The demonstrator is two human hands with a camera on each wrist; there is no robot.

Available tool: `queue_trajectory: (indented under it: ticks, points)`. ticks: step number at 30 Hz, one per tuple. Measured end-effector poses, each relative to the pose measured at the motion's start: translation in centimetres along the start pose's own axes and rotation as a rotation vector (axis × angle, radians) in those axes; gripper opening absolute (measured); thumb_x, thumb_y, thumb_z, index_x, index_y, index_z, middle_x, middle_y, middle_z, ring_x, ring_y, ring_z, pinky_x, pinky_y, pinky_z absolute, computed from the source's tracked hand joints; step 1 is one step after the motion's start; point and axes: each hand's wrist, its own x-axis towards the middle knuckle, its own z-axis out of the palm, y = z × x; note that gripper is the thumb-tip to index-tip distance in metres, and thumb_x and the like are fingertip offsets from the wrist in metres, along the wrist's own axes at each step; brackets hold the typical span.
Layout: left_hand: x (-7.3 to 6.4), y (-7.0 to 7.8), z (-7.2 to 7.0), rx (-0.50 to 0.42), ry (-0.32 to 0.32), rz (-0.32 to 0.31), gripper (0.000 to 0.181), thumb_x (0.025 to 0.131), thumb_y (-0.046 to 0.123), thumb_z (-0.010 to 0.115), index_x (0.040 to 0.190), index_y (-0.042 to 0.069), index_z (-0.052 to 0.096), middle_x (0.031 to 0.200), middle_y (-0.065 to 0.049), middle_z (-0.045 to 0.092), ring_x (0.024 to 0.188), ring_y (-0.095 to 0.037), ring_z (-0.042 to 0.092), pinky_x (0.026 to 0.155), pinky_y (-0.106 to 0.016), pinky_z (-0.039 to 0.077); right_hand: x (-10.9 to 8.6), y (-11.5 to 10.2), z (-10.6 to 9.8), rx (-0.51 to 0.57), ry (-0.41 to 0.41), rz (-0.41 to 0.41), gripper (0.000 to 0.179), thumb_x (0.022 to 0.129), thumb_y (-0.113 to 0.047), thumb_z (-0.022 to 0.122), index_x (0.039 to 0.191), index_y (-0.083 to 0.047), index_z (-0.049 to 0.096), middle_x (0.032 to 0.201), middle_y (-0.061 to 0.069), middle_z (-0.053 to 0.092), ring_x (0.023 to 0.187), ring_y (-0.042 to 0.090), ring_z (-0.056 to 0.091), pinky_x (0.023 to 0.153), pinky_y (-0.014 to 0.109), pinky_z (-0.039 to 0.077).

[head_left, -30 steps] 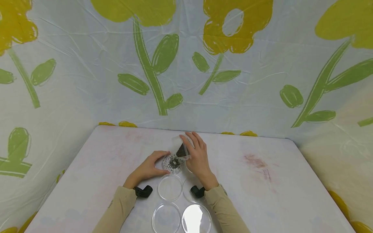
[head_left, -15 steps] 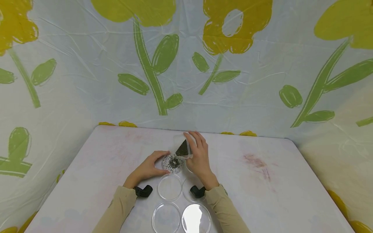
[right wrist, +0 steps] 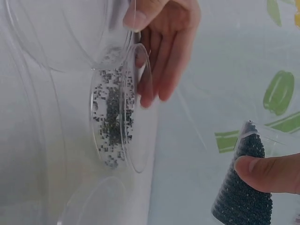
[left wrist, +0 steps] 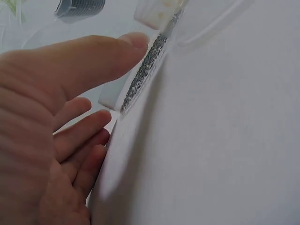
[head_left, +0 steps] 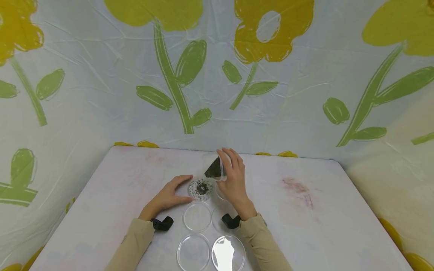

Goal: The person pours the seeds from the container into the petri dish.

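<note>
My right hand [head_left: 234, 180] grips a clear plastic cup [head_left: 215, 168] of small dark granules, tilted so the granules lie in a wedge against one side. In the right wrist view its thumb [right wrist: 253, 171] presses on the cup's wall. Below and left of the cup, a clear round petri dish [head_left: 200, 189] stands on the table with dark granules scattered in it, thickest in the middle. Around the dish's left side my left hand [head_left: 169, 195] is spread, thumb and fingers apart. In the left wrist view the thumb [left wrist: 136, 41] lies close at the dish's rim [left wrist: 147, 65].
Several more clear round dishes stand nearer the person, among them a left middle dish [head_left: 197, 216], a front left dish [head_left: 193, 253] and a front right dish [head_left: 228, 253] with a bright reflection. The white table [head_left: 291, 226] meets a flower-printed cloth [head_left: 291, 94] behind.
My right hand has lifted the cup up and away from the granule dish. The left hand has drawn back slightly to the left, loosening from the dish.
</note>
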Motion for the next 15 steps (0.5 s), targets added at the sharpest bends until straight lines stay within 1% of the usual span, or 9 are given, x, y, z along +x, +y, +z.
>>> queue_trajectory:
  ticks: [3, 6, 11, 15]
  points:
    - [-0.6, -0.3, -0.3, 0.008, 0.011, -0.004, 0.079, 0.079, 0.029, 0.085, 0.146, 0.01, 0.048, 0.148, -0.008, 0.048, 0.138, -0.031, 0.041, 0.112, -0.053, 0.03, 0.3, -0.3, -0.5, 0.009, 0.005, -0.005, 0.106, 0.047, 0.024, 0.082, 0.143, -0.011, 0.05, 0.143, 0.016, 0.047, 0.136, 0.038, 0.036, 0.097, 0.059, 0.035]
    - [-1.3, -0.4, -0.7, -0.009, 0.013, -0.02, 0.078, 0.079, 0.032, 0.085, 0.146, 0.012, 0.049, 0.148, -0.004, 0.049, 0.138, -0.028, 0.041, 0.112, -0.05, 0.03, 0.6, -0.6, -0.9, 0.014, 0.005, -0.007, 0.106, 0.048, 0.023, 0.083, 0.143, -0.011, 0.05, 0.144, 0.016, 0.047, 0.137, 0.037, 0.035, 0.097, 0.059, 0.035]
    - [-2.5, -0.1, -1.0, -0.068, 0.005, -0.035, 0.078, 0.08, 0.032, 0.084, 0.146, 0.011, 0.049, 0.148, -0.003, 0.049, 0.14, -0.025, 0.04, 0.113, -0.048, 0.029, 0.8, -0.8, -1.6, 0.016, -0.003, -0.001, 0.107, 0.049, 0.024, 0.083, 0.144, -0.012, 0.049, 0.145, 0.014, 0.046, 0.138, 0.035, 0.034, 0.098, 0.057, 0.034]
    - [-3.6, 0.5, -1.0, -0.08, 0.014, -0.038, 0.078, 0.079, 0.03, 0.085, 0.146, 0.012, 0.048, 0.147, -0.002, 0.05, 0.138, -0.025, 0.041, 0.112, -0.046, 0.031, 1.0, -1.3, -2.1, 0.032, -0.001, 0.003, 0.106, 0.05, 0.024, 0.082, 0.144, -0.013, 0.049, 0.145, 0.013, 0.046, 0.139, 0.035, 0.034, 0.099, 0.057, 0.033]
